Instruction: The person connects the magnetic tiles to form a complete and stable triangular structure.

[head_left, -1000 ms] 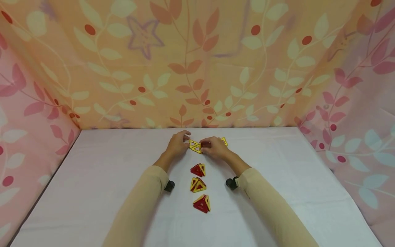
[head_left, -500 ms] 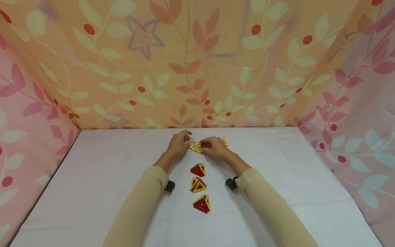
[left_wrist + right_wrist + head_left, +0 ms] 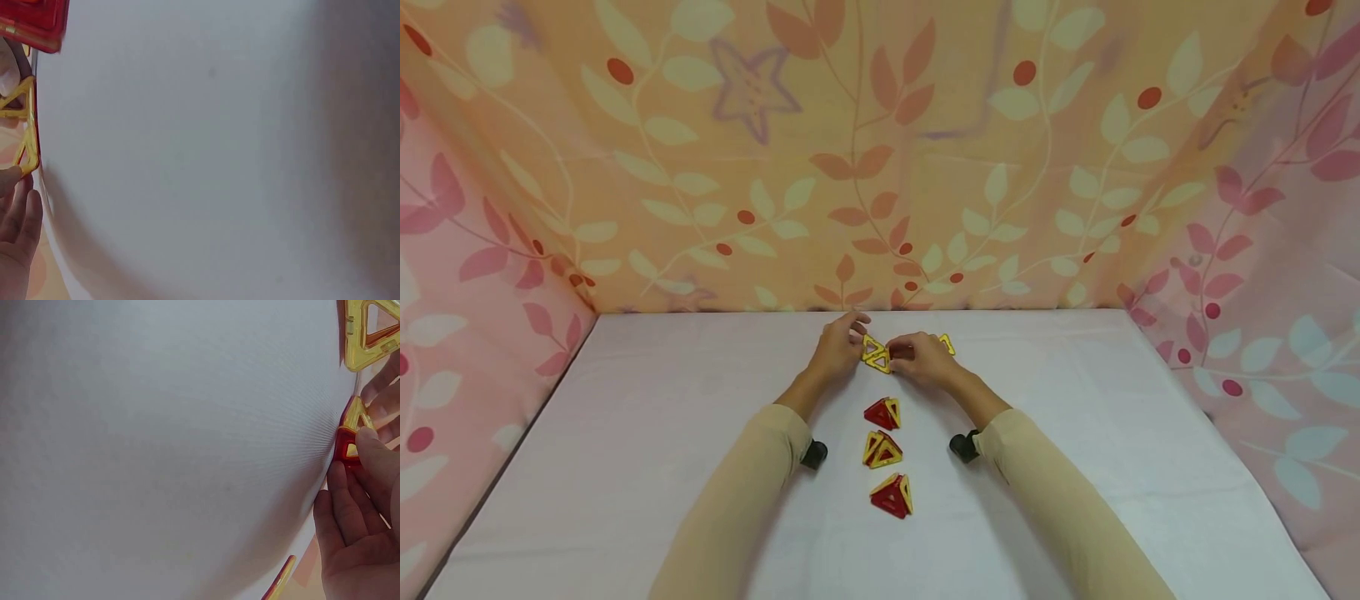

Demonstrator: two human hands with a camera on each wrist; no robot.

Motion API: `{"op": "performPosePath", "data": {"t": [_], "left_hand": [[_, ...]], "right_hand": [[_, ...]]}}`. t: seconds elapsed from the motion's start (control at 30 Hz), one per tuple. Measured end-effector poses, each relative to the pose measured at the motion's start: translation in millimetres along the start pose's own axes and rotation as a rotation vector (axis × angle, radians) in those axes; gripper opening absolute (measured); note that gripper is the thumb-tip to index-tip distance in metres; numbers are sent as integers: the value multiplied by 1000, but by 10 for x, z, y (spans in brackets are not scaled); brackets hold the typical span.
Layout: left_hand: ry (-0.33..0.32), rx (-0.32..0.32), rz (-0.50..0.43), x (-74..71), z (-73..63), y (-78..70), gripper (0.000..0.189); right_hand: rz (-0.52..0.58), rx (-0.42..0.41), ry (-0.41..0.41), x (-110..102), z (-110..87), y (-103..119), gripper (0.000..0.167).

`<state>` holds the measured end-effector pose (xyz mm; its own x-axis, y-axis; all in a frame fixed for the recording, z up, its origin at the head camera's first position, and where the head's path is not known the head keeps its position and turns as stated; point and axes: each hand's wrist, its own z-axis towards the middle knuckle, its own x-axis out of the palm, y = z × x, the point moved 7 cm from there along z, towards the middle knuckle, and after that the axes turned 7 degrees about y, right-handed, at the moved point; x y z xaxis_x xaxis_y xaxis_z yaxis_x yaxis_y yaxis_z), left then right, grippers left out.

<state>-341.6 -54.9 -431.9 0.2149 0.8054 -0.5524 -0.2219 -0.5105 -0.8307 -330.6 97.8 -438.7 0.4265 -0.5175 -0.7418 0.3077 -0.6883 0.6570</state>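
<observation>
Two yellow triangular magnetic tiles stand edge to edge between my hands, near the table's far side. My left hand pinches the outer corner of the left tile; its thumb lies on the yellow tile in the left wrist view. From the other side, my right hand pinches a red triangular magnetic tile against the yellow ones. Its thumb covers part of that red tile. Nearer to me, three small red and yellow pyramids stand in a column: a far one, a middle one and a near one.
Beyond my right hand lies another yellow triangular tile, partly hidden by the hand. A white cloth covers the table. Patterned fabric closes off the back and both sides.
My left hand has shifted slightly forward, and the left yellow tile has tilted up a little with it. The right hand stays nearly still, and the pyramids have not moved.
</observation>
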Motion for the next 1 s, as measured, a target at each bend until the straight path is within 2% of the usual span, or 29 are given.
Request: {"op": "performPosePath", "data": {"t": [0.23,0.47,0.77,1.0], "left_hand": [[23,19,5,62,-6,-68,44],[54,1,-27,76,-37,-93,45],[60,53,5,64,-77,-125,40],[95,1,-4,92,-77,-93,41]], "right_hand": [[-12,-15,-6,-6,-1,13,34],[-11,-18,-17,-21,-7,24,33],[-21,-30,-23,-20,-3,25,32],[-28,-26,-21,-16,1,10,32]]}}
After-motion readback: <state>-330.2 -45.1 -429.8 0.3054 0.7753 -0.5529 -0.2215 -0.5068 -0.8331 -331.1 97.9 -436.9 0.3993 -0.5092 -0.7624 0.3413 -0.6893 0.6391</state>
